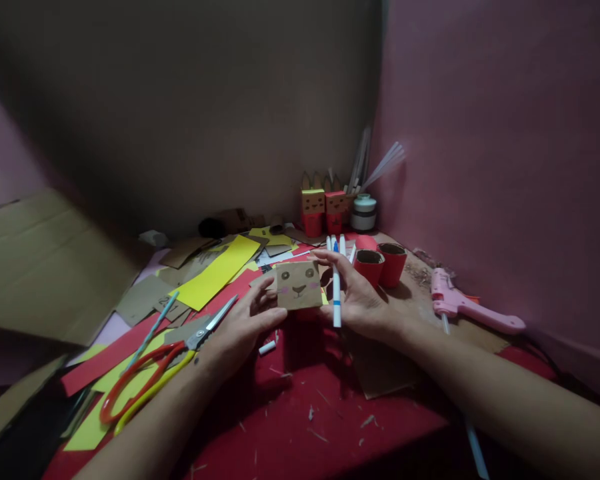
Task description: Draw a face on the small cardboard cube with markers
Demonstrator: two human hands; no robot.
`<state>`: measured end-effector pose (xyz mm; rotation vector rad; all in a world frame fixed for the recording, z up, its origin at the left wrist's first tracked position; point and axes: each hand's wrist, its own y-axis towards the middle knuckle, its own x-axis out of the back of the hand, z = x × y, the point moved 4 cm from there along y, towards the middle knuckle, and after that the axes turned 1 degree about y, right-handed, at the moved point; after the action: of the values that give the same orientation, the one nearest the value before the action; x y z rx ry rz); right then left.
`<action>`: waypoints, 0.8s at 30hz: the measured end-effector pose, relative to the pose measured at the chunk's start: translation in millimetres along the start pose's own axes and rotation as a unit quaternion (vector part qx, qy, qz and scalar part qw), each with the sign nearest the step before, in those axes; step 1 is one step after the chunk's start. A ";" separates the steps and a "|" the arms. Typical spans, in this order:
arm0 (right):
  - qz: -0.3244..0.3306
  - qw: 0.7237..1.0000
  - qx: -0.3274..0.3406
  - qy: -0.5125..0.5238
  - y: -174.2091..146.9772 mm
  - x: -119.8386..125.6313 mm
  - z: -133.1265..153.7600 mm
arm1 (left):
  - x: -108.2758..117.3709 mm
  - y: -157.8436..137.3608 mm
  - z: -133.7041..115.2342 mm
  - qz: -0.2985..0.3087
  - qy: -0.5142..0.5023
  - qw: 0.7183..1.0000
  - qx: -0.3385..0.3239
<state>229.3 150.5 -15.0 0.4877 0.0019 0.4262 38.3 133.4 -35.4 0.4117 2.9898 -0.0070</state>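
Brown cardboard piece (299,287), held at its sides between left hand (247,319) and right hand (359,299) above the desk (280,427); probably light, stiff, easily creased, best gripped by its edges. Marker (337,293) in right hand may hamper turning; scissors (194,341) and red cups (393,269) flank the hands.

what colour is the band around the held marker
The band is blue; the head view shows it.

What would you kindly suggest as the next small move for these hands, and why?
Probably set the marker down: it sits in the right hand while the left hand holds the cardboard piece, whose eyes, nose and pink cheeks already appear drawn, so freeing the right hand might help.
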 end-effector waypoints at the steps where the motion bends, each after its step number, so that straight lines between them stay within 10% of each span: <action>1: 0.003 1.000 -0.004 0.006 0.6 -0.2 -1.0 | 1.7 1.1 -0.7 -0.007 0.003 1.000 -0.004; 24: 0.021 0.997 0.028 -0.062 -2.8 0.2 -16.9 | -4.2 3.6 -9.2 -0.026 0.046 0.998 -0.041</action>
<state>228.9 156.0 -31.2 0.5693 -0.1159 0.4373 42.2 135.9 -25.6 0.3339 3.0772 0.1340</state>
